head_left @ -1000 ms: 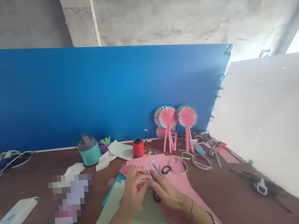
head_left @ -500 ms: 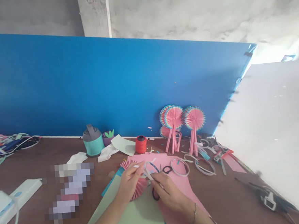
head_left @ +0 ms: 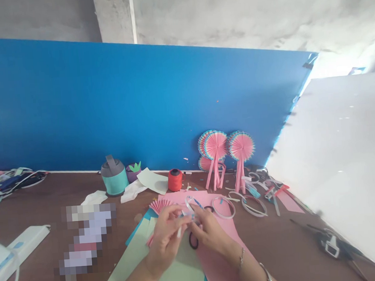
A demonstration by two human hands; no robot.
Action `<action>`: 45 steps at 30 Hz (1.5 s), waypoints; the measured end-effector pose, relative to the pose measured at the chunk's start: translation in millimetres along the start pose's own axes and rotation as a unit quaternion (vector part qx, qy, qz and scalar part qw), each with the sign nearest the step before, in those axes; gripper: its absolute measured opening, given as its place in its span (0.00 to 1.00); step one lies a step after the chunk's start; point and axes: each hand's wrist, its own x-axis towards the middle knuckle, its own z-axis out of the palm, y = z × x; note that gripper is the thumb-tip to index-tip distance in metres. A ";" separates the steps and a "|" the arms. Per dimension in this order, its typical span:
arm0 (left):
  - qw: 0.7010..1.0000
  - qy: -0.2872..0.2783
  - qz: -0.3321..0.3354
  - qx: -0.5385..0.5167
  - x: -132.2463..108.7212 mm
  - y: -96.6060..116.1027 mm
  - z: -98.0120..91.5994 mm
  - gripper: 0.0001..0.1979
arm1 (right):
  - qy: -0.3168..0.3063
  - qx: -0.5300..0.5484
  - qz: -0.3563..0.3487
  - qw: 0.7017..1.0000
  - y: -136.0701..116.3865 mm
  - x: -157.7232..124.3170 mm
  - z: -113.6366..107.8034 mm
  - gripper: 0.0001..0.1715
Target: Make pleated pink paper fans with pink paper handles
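Observation:
My left hand is closed, its thumb and fingers pinched on the white end of a strip of tape. Beside it, my right hand grips a thin roll of white tape. The fingertips of both hands nearly meet, which hides where strip and roll join. Under my left hand lies a pleated pink paper fan, partly covered. Scissors with dark handles lie beneath my right hand. Pink paper and pale green paper are spread below both hands.
Finished pink fans lean on the blue partition. Loose tape rolls lie at right, near a red-handled tool. A red thread spool, a teal container and a power strip stand further left.
My left hand has turned and come closer to my right fingertips, bringing the tape end down between them. The roll has tilted in my right hand. The view has shifted slightly.

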 end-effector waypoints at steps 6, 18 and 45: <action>0.992 0.093 -0.082 -0.028 10.0 -14.4 -3.1 0.14 | -0.003 0.010 -0.012 1.000 -2.7 -6.4 0.2 0.14; 0.970 0.106 -0.167 -0.143 19.0 -9.4 -0.5 0.18 | -0.014 0.064 -0.007 0.998 -4.0 -4.8 1.4 0.21; 0.963 0.076 -0.223 -0.130 26.7 -12.9 -8.2 0.17 | -0.033 0.383 0.097 0.918 -1.6 -6.5 2.8 0.24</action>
